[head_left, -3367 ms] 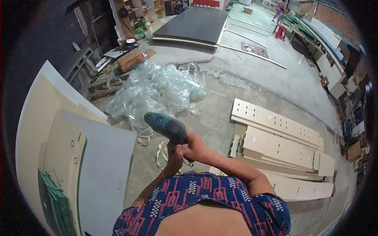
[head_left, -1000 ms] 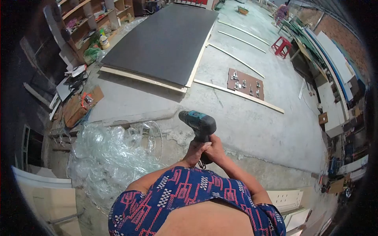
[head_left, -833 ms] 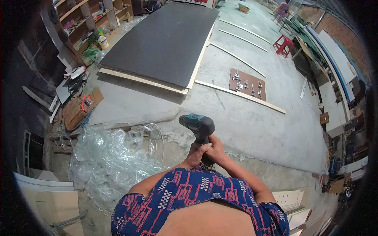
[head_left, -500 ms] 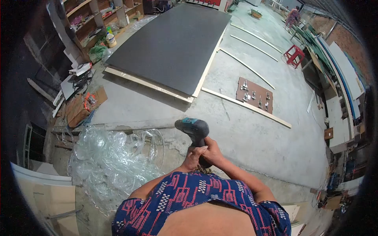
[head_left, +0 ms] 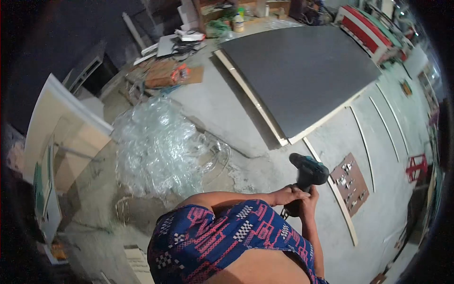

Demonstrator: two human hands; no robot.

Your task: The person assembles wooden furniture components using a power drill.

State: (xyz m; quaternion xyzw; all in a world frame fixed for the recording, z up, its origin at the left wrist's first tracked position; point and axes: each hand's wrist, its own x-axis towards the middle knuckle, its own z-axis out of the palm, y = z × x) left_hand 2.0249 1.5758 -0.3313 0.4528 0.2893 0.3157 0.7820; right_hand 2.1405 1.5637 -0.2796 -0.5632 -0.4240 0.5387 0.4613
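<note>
The left hand and right hand were both wrapped round the handle of a teal-and-black plastic cordless drill, its barrel lying above them, nose aimed out past the left hand.

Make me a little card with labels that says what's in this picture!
Place: workshop with a concrete floor
Left hand: closed on the drill handle
Right hand: closed on the same handle
Drill: teal and black, held above the floor
Nearby: crumpled clear plastic, big dark board, brown board with metal fittings
</note>
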